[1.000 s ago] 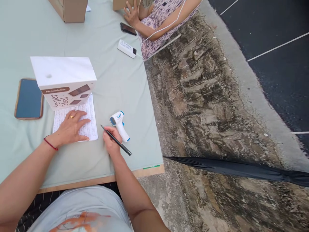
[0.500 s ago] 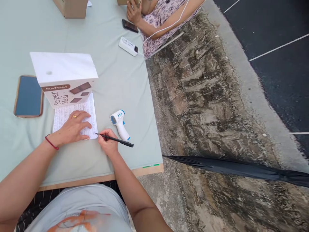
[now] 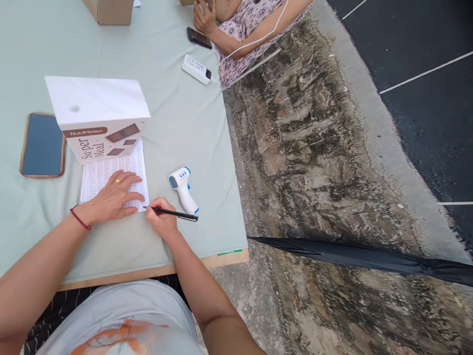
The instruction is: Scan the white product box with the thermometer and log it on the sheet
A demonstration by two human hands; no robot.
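**Marking a printed sheet at an outdoor table**

Gripping a black pen [image 3: 172,213] between thumb and fingers, the right hand [image 3: 160,219] rests on the table [image 3: 177,118] near its front edge, the pen lying almost flat with its tip at the lower right corner of a printed sheet [image 3: 111,172]. The left hand [image 3: 111,199] holds nothing; it lies open, palm down, pinning the lower half of that sheet to the pale green cover. The page is white and packed with fine rows of print, too small to read, and no fresh marks can be made out, so the writing looks barely begun, with most of the page apparently left. A white food box [image 3: 98,118] stands on the sheet's far edge. Just beside the right hand lies a white and blue forehead thermometer [image 3: 183,190]; a tablet [image 3: 42,145] sits toward the left edge. At the far right corner, another person's hand [image 3: 205,17] is raised above a dark phone [image 3: 199,38] and a white charger pack [image 3: 195,70].
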